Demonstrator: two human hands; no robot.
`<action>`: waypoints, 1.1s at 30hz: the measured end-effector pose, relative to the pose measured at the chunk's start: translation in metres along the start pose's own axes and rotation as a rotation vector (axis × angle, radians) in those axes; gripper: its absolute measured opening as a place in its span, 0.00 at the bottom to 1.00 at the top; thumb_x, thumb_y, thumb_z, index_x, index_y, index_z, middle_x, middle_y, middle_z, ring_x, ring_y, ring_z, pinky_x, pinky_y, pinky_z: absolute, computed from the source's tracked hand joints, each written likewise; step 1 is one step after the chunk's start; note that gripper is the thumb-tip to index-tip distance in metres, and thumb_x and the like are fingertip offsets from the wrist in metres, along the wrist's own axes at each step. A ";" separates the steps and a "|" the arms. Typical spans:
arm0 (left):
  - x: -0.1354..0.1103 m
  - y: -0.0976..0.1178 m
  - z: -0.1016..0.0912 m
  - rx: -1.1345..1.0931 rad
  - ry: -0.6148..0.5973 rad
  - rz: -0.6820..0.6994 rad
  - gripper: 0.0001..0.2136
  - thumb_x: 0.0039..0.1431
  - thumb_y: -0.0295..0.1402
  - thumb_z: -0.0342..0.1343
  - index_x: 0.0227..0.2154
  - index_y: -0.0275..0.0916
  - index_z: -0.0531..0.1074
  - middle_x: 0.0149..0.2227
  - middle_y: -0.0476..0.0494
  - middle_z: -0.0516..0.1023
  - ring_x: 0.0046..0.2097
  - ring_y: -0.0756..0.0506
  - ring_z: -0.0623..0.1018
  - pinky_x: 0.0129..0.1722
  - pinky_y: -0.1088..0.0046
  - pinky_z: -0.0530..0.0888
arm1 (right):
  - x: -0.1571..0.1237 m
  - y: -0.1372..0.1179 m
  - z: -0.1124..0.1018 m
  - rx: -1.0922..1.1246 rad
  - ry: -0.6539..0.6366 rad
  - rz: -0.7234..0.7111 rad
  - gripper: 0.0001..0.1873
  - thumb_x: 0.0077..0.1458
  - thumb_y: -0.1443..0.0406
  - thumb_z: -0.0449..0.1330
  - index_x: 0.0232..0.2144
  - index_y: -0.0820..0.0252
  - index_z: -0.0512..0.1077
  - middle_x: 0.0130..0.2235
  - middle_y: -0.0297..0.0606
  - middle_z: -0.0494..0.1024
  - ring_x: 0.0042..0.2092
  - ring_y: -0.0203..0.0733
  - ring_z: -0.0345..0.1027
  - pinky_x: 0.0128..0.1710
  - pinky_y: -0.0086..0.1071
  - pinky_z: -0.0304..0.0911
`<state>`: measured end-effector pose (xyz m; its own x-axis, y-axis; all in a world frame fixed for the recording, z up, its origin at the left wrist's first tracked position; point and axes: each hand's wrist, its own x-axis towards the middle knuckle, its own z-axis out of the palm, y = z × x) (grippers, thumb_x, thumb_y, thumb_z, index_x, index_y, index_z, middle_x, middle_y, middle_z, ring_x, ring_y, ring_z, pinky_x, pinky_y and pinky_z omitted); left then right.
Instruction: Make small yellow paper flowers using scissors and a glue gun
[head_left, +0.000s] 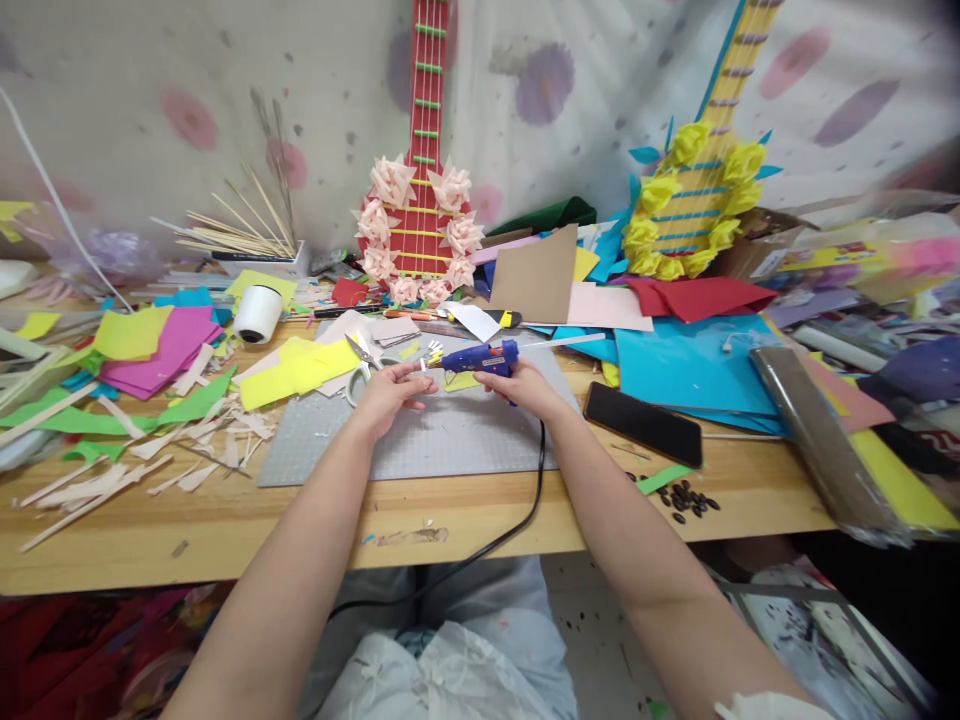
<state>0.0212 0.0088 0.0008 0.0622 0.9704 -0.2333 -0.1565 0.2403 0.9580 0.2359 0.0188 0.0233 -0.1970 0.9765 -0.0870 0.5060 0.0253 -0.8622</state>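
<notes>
My right hand (523,386) is wrapped round the handle of a blue hot glue gun (480,357). A pale glue stick (574,341) juts from its back, and its black cord (537,490) drops over the table edge. The gun's nozzle points left, towards my left hand (390,393). Fingers and thumb there pinch a small white and yellow piece (433,354), too small to make out exactly, close to the nozzle. Both hands are above a grey cutting mat (450,455). Scissors (362,372) with grey handles lie just left of my left hand.
A red paper guitar (425,215) with pink flowers and a yellow one (694,205) lean at the back. Paper scraps (202,440) litter the left. A black phone (643,424), dark beads (686,498), blue sheets (690,370) and a wrapped brown pack (821,440) lie right.
</notes>
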 end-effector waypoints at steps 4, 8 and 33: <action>-0.001 0.001 0.000 0.003 -0.022 -0.001 0.21 0.42 0.28 0.62 0.42 0.33 0.69 0.37 0.39 0.77 0.36 0.46 0.78 0.20 0.81 0.70 | 0.000 0.000 0.001 -0.006 -0.007 0.005 0.20 0.40 0.48 0.59 0.21 0.61 0.67 0.17 0.30 0.64 0.20 0.30 0.56 0.19 0.25 0.54; -0.002 0.003 0.000 0.013 -0.014 -0.010 0.22 0.42 0.28 0.62 0.44 0.32 0.68 0.37 0.38 0.77 0.36 0.45 0.78 0.21 0.80 0.70 | 0.001 0.001 0.002 -0.006 -0.008 -0.002 0.20 0.40 0.49 0.59 0.21 0.61 0.67 0.18 0.30 0.65 0.20 0.29 0.56 0.19 0.25 0.54; -0.001 0.001 -0.001 0.036 -0.017 -0.025 0.22 0.43 0.28 0.62 0.44 0.33 0.68 0.37 0.38 0.77 0.36 0.45 0.78 0.21 0.80 0.71 | 0.005 0.003 0.004 0.003 0.017 -0.024 0.20 0.41 0.49 0.59 0.26 0.61 0.70 0.19 0.31 0.68 0.22 0.31 0.58 0.24 0.26 0.56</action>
<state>0.0203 0.0083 0.0014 0.0823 0.9634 -0.2550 -0.1195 0.2635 0.9572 0.2333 0.0226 0.0187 -0.1947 0.9792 -0.0573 0.4988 0.0485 -0.8654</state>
